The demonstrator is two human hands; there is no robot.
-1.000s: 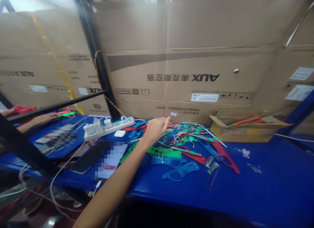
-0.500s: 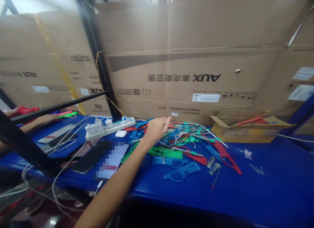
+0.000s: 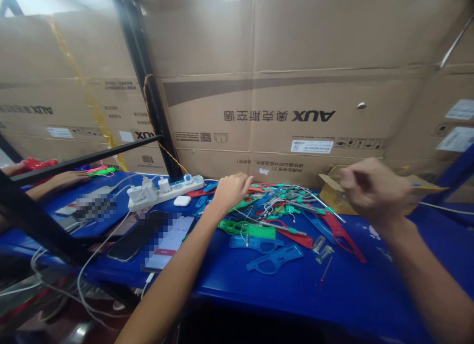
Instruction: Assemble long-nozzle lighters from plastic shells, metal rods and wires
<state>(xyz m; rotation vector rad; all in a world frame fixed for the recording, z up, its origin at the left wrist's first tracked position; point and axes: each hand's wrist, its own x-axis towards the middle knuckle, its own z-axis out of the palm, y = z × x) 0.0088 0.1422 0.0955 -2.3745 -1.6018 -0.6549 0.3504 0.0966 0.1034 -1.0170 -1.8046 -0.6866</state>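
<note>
My left hand [image 3: 232, 192] is over the back left of a pile of flat plastic handle-shaped pieces and metal rods [image 3: 287, 203]. Its back faces me, the thumb sticks out to the right, and the fingertips are hidden. My right hand [image 3: 375, 191] is raised in front of the cardboard box, smeared by motion, its fingers curled closed; I cannot make out anything in them. Nearest me in the pile are a green piece [image 3: 255, 230], blue pieces [image 3: 276, 259] and a red piece [image 3: 342, 235]. Two small clear plastic parts [image 3: 323, 250] and a thin red-ended screwdriver [image 3: 326, 271] lie in front.
An open cardboard box [image 3: 333, 193] stands behind my right hand. To the left are a white power strip [image 3: 174, 190] with chargers, a white earbud case [image 3: 182, 201], phones [image 3: 138, 235] and loose cables. Beyond a black metal post [image 3: 148, 87], another person's hand [image 3: 72, 178] handles colourful items.
My right hand has come into view from the right, in front of the box. My left hand has shifted slightly left, and its fingers reach a little further back.
</note>
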